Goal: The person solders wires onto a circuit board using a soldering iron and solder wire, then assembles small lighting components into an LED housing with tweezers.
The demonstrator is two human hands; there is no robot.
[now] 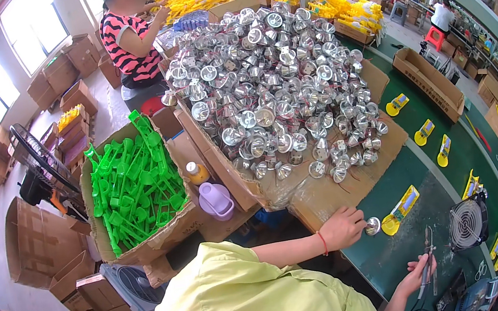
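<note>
One small silver reflector (372, 226) is pinched at the fingertips of the left hand (342, 227), right at the edge of the green bench (397, 255), touching or just beside the open end of a yellow casing (400, 209) that lies flat there. The grip is narrow, thumb and fingers closed on the reflector's rim, the wrist (a red band is worn on it) bent slightly with the forearm reaching across from the lower left. The right hand (413, 275) is curled shut around a slim tool (428, 254) with a dark shaft, seemingly a soldering iron, held tip-up and tilted, well clear of the reflector. A slip is judged the likeliest fault: the part is smooth and held only by its edge, so it could be dropped off the bench edge or seated crooked in the casing. The trailing wires on such parts could also be snagged, and the tool tip could be brought against the fingers if the hands are closed together carelessly. Further out, a heap of reflectors (271, 88) is piled on flattened cardboard, a box of green parts (135, 184) stands to the left, a small fan (467, 223) sits near the right hand, and more yellow casings (424, 131) are spaced along the bench.
</note>
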